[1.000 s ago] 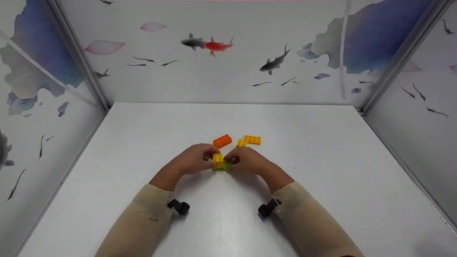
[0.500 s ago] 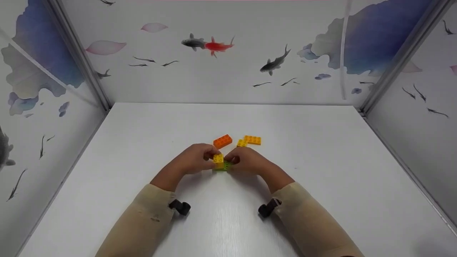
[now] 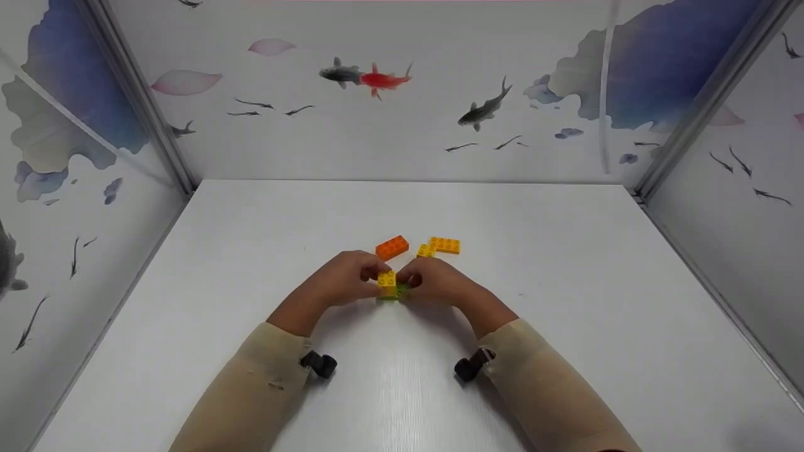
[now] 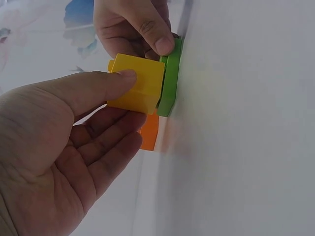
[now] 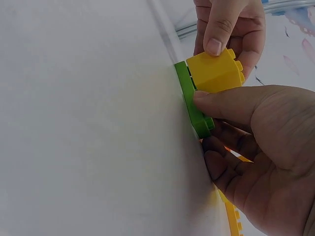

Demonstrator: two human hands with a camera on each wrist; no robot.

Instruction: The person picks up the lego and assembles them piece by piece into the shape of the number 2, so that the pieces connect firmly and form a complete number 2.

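Note:
My left hand [image 3: 342, 279] pinches a tall yellow toy building brick [image 3: 387, 284] between thumb and fingers. Below that brick lies a flat green building brick [image 4: 171, 81], resting on the table. My right hand [image 3: 434, 282] holds the green brick's other end, with the thumb on its edge in the right wrist view. The yellow brick [image 5: 215, 71] sits over one end of the green one, and a thin gap shows between them. Some of the green brick's studs are hidden by my fingers.
An orange brick [image 3: 392, 248] lies just beyond my hands. To its right are a small yellow brick [image 3: 426, 251], partly behind my right hand, and a flat yellow-orange brick [image 3: 445, 245]. Printed panels enclose the white table [image 3: 402, 389] at the back and sides.
My left hand has shifted slightly to the right with the yellow brick, over the green one. My right hand has stayed nearly still.

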